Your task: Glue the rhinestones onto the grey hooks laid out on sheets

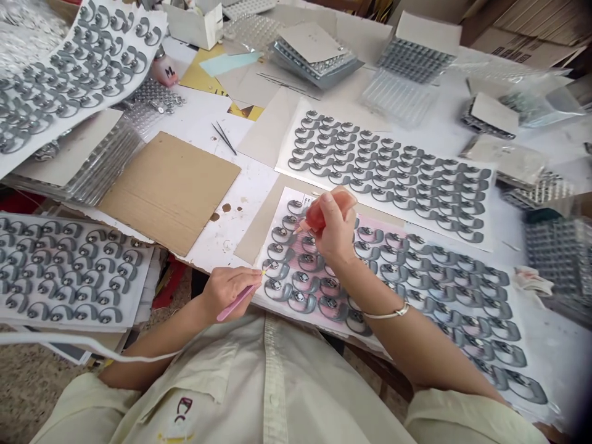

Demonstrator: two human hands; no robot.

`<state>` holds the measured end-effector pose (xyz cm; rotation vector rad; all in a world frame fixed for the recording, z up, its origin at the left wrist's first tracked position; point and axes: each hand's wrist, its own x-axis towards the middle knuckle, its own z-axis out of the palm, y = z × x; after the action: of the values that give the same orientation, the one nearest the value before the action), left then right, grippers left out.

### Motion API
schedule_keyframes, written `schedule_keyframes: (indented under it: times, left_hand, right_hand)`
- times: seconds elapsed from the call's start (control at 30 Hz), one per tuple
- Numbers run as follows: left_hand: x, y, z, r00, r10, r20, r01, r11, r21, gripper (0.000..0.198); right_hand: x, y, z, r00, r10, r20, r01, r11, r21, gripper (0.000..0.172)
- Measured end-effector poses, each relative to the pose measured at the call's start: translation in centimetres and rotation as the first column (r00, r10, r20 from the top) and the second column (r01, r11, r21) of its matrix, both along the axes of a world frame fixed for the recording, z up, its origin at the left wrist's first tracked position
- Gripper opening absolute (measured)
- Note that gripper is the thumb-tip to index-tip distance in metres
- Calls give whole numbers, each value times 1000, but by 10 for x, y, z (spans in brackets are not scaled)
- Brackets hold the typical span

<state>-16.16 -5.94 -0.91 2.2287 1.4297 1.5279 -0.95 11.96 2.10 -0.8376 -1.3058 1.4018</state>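
Observation:
My right hand [337,237] is wrapped round a small red squeeze bottle [319,213], its pale nozzle pointing down and left, close to the grey curved metal pieces [303,277] on a sheet. Several of those pieces stand in rows on the white and pinkish sheet [274,320], many with a small shiny part on them. My left hand [229,290] is closed on a pink pen-like tool [238,303] with a yellowish tip, held at the left edge of the same sheet. Whether the nozzle touches a piece, I cannot tell.
Behind lies a second sheet of grey pieces [388,160]. More sheets are at left [69,271] and upper left [60,80]. Black tweezers [224,137] lie beside a brown cardboard square [171,191]. A pink-liquid bottle [164,68] and stacked clear trays [319,55] stand farther back.

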Motion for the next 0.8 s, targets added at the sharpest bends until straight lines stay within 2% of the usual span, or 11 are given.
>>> schedule_keyframes:
  times: [0.17,0.27,0.37,0.5,0.63,0.8]
  left_hand:
    - [3,1,-6,998,-21,-66,23,999,27,16]
    - [3,1,-9,991,-11,-132,16,999,42,15]
    - [3,1,-8,971,5,-239,12,997,72,15]
    - [4,-1,-3,937,28,-349,4,996,90,16]
    - [8,-2,4,895,45,-445,-26,999,47,20]
    - [12,-3,3,899,42,-437,-38,999,18,25]
  right_hand:
    - [0,-34,9,993,49,110,-65,987,146,35]
    - [0,-48,5,981,44,186,-93,961,261,30]
    - [1,-54,-3,981,26,192,-91,936,339,26]
    - [3,-54,-11,982,27,187,-97,922,375,22]
    - [3,-54,-13,972,49,229,-137,911,388,27]
    - [3,-54,-15,967,40,252,-140,909,392,28]
